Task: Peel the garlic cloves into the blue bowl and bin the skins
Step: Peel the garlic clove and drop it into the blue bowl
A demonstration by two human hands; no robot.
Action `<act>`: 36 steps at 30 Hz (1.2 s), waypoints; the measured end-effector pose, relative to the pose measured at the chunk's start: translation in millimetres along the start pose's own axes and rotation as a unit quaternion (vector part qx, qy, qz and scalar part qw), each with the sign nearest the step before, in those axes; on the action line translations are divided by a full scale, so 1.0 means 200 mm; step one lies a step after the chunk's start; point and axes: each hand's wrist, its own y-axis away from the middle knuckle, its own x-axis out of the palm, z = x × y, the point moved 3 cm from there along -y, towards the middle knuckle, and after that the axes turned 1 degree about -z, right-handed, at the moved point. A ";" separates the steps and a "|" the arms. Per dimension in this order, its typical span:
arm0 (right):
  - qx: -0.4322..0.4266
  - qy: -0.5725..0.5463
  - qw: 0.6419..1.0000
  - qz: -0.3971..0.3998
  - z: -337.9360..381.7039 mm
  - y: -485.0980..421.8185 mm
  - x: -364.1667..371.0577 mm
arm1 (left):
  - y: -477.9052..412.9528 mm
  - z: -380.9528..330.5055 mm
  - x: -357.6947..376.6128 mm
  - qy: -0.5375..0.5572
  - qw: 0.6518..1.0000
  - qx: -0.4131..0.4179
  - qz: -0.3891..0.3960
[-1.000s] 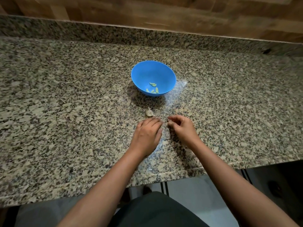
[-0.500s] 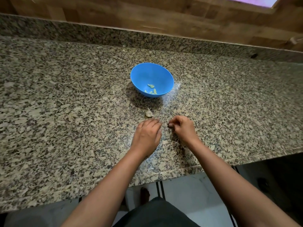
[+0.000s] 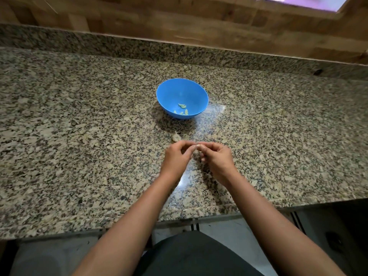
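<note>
A blue bowl (image 3: 171, 94) stands on the granite counter (image 3: 79, 136) with several peeled pale garlic cloves (image 3: 182, 109) at its bottom. Just in front of the bowl lies a loose garlic piece with skin (image 3: 176, 137). Nearer to me, my left hand (image 3: 177, 158) and my right hand (image 3: 217, 158) meet fingertip to fingertip, both pinching a small garlic clove (image 3: 196, 146) held a little above the counter. The clove is mostly hidden by the fingers and blurred.
The counter ends at a raised granite strip and a wooden wall (image 3: 179, 22) at the back. Its front edge (image 3: 199, 212) runs just below my forearms. No bin is in view.
Both hands have lifted off the counter and come together. The right hand, which was picking at the surface, now holds the clove jointly with the left.
</note>
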 end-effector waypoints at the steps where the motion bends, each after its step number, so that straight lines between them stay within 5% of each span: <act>1: 0.005 -0.050 0.999 0.013 0.01 0.01 0.01 | 0.00 -0.03 0.01 0.068 0.997 -0.025 -0.002; 6: -0.002 -0.132 0.990 0.056 0.07 0.01 -0.01 | 0.00 -0.09 0.02 0.172 0.983 -0.045 -0.043; 24: 0.066 -0.158 0.976 0.135 0.11 -0.03 -0.05 | 0.02 -0.12 0.04 0.103 0.994 -0.018 0.026; 36: -0.094 0.025 0.995 0.037 0.11 -0.01 -0.06 | 0.01 -0.12 0.03 0.243 0.964 -0.107 -0.014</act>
